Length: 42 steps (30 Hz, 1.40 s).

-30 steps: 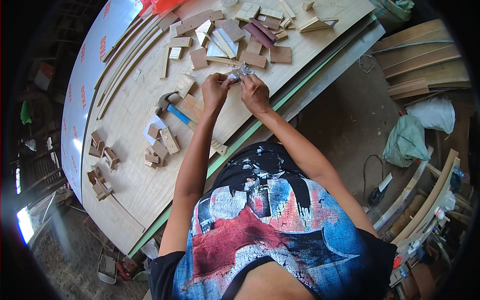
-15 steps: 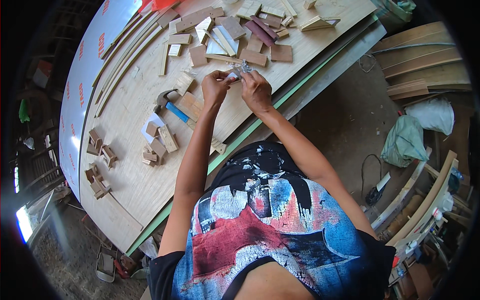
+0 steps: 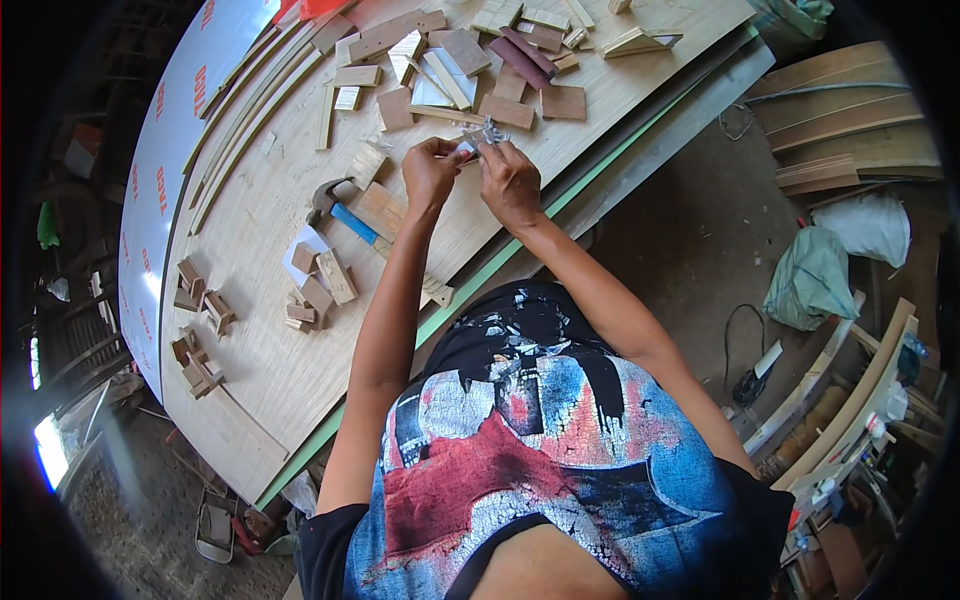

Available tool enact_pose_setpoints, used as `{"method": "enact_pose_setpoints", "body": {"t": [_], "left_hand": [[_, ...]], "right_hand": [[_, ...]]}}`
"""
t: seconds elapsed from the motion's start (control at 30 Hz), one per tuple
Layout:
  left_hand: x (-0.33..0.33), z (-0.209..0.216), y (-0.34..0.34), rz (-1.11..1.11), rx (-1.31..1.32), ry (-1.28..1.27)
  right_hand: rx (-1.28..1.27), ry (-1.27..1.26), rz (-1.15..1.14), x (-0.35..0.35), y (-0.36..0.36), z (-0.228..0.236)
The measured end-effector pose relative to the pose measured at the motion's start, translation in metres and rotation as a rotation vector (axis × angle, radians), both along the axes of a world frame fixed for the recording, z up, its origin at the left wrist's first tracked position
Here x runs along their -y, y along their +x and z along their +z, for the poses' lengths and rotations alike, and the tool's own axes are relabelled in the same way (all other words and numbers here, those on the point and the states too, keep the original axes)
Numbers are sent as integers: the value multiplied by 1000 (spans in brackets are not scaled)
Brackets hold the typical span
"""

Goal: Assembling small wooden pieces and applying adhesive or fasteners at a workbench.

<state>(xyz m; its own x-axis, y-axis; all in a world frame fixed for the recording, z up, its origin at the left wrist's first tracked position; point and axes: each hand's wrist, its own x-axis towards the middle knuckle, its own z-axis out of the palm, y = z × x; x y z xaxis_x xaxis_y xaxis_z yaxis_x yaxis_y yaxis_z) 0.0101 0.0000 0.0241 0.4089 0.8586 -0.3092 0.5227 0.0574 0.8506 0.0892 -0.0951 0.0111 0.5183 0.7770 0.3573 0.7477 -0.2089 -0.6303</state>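
Note:
Both hands meet above the wooden board, beside the scattered wood pieces. My left hand is closed in a pinch, with a small whitish piece at its fingertips, too small to name. Close against it, my right hand has its fingers closed on crinkled clear plastic, which sticks up past the fingertips. What lies inside the plastic, if anything, cannot be made out. Left of my left forearm lies a claw hammer with a blue and wooden handle. A flat wood block lies between hammer and forearm.
Wood offcuts and two maroon strips cover the far part of the board. Small joined block pieces stand at the left, near more blocks. Long thin strips run along the far left. Sacks sit at the right.
My right hand has shifted very slightly left, and the clear plastic has moved a little with it. Everything else stays where it was.

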Motion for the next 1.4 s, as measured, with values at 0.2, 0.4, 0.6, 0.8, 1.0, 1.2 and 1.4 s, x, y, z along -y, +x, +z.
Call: {"method": "enact_pose_setpoints", "body": {"t": [0.2, 0.4, 0.6, 0.8, 1.0, 1.2, 1.4], "left_hand": [[-2, -9, -1, -21, -55, 63], [-3, -13, -2, -39, -81, 118], [-4, -17, -4, -36, -72, 128], [-1, -12, -2, -33, -65, 113], [-2, -14, -4, -21, -76, 101], [-1, -14, -3, -23, -69, 126], [-2, -13, -2, -29, -75, 112]], "right_hand": [[-19, -5, 25, 0, 0, 2], [-17, -29, 40, -1, 1, -4], [88, -64, 73, -4, -2, -9], [31, -108, 39, -3, 2, -16], [-108, -24, 32, -4, 3, -13], [-96, 5, 34, -5, 3, -3], [-24, -47, 61, -6, 5, -5]]}}
